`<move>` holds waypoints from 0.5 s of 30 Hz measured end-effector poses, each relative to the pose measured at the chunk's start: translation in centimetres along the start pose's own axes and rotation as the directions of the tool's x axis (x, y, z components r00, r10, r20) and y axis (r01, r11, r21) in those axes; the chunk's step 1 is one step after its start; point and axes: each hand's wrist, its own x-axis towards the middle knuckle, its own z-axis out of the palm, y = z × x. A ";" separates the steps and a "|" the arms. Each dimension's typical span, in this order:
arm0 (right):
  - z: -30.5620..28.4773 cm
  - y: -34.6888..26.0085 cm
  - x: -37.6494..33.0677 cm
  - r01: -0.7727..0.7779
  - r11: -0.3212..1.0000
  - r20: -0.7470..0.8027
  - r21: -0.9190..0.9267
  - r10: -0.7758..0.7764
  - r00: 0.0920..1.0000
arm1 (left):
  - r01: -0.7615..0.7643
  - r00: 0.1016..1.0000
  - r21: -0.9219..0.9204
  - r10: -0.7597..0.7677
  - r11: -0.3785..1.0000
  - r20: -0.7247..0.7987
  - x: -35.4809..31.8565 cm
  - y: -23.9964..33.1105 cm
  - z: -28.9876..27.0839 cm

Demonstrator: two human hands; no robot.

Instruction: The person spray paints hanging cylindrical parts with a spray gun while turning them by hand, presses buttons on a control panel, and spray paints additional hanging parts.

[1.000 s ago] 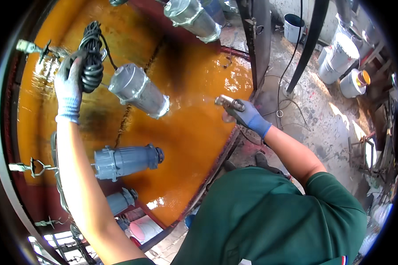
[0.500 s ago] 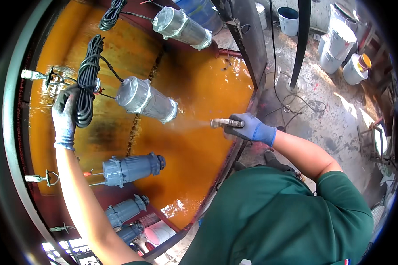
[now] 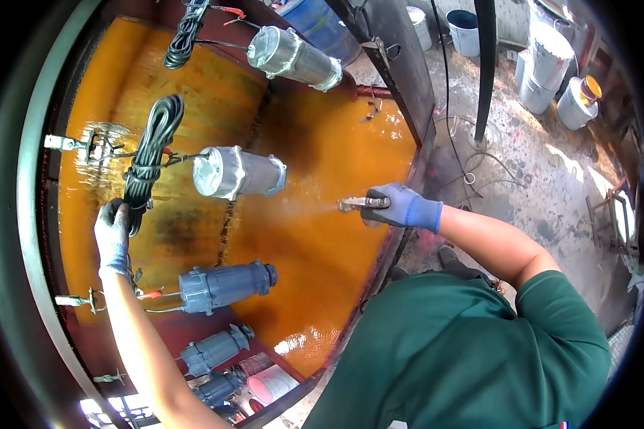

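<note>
My right hand [image 3: 401,205], in a grey-blue glove, is closed around a metal spray gun [image 3: 356,204]. A faint mist leaves its nozzle toward a silver cylindrical motor housing [image 3: 240,174], which hangs to the left, apart from the gun. A coiled black cable [image 3: 152,154] joins this housing at its left end. My gloved left hand [image 3: 112,236] grips the coil's lower end, its fingertips partly hidden against the cable. Just below hangs a blue-grey motor housing [image 3: 225,284] with a narrower right end.
A second silver housing [image 3: 293,58] with its own cable coil [image 3: 186,36] hangs farther off. Orange-brown wet booth panels [image 3: 322,272] lie behind, a green rail [image 3: 32,179] along the left. More blue-grey housings [image 3: 215,350] hang nearer me. Buckets [image 3: 465,32] and a hose [image 3: 472,154] are right.
My left hand has slid down to the coil's lower end. The silver housing has turned, its right end swinging away from me. Mist still leaves the gun in my right hand.
</note>
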 end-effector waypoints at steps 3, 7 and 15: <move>0.4 0.1 1.4 -0.153 0.976 -0.207 0.157 0.184 0.961 | -0.048 0.988 -0.073 0.036 0.996 -0.152 0.0 1.2 1.5; -0.9 -0.2 1.7 0.004 1.000 0.044 -0.022 -0.003 0.999 | -0.313 0.927 -0.010 0.303 0.950 -0.219 -2.0 9.8 5.1; -2.3 0.2 0.1 -0.024 0.999 0.108 -0.022 0.026 0.994 | -0.429 0.837 0.384 0.519 0.818 -0.170 -5.1 9.3 7.9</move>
